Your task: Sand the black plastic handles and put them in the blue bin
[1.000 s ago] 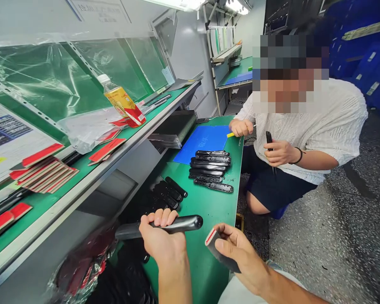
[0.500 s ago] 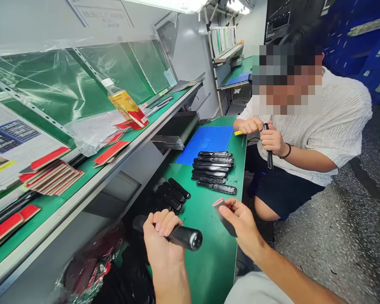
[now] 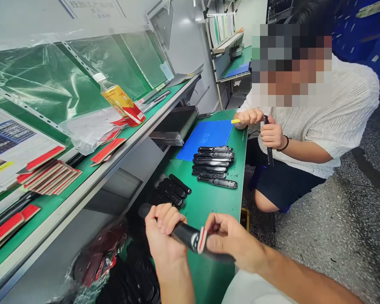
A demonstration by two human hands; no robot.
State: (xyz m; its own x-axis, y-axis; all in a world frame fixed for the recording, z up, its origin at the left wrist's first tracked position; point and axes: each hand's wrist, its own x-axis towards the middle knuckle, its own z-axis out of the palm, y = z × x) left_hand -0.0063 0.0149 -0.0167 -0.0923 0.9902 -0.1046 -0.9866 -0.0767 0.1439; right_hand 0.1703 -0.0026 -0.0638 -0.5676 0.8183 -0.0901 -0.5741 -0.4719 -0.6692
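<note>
My left hand (image 3: 168, 230) is wrapped round a long black plastic handle-like piece (image 3: 186, 234), whose rounded end points right. My right hand (image 3: 229, 240) pinches a dark sanding strip (image 3: 202, 240) with a red-and-white layered edge. That edge is at the rounded end of the black piece; whether they touch is hard to tell. Beyond my hands, several similar black pieces (image 3: 213, 168) lie in a row on the green table (image 3: 209, 204). More black pieces (image 3: 174, 191) lie nearer, left of that row.
A blue sheet (image 3: 205, 137) lies at the table's far end. On the left shelf stand a drink bottle (image 3: 122, 103) and stacked red-edged strips (image 3: 52, 176). Plastic-wrapped items (image 3: 96, 264) are at lower left. A co-worker (image 3: 307, 126) on the right holds a black piece and a yellow tool.
My right hand has moved left and down, bringing the strip to the end of the black piece. My left hand keeps its hold. The view has shifted slightly.
</note>
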